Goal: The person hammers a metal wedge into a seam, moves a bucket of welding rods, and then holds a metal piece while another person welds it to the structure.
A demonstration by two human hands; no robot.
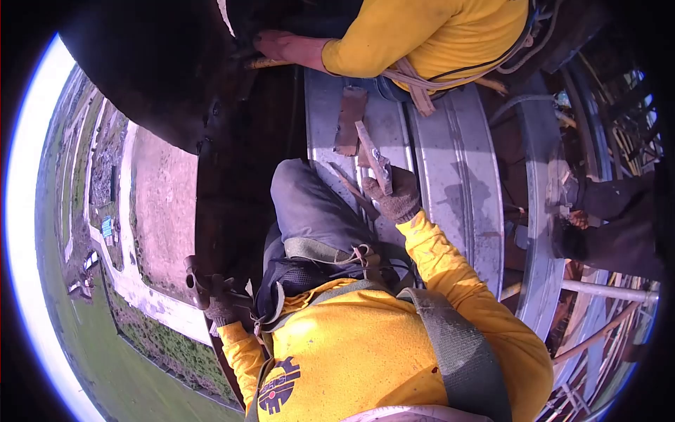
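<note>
My right hand [395, 195], in a dark knitted glove, is closed on a flat, worn metal bar [375, 158] that points up and to the left over the grey metal planks. My left hand [219, 302], also gloved, is low at the left by the dark steel edge, next to a dark tube-shaped object [195, 281]; shadow hides whether its fingers hold it. A rusty plate [351, 119] lies on the planks beyond the bar. Another thin metal piece [351, 188] lies beside my knee.
A co-worker in a yellow shirt [429, 35] with a gloved hand is at the top. Another person's dark-clothed legs [612, 218] show at the right, near scaffold pipes [608, 290]. A big dark steel surface [155, 77] stands upper left; far-off ground shows beyond the left edge.
</note>
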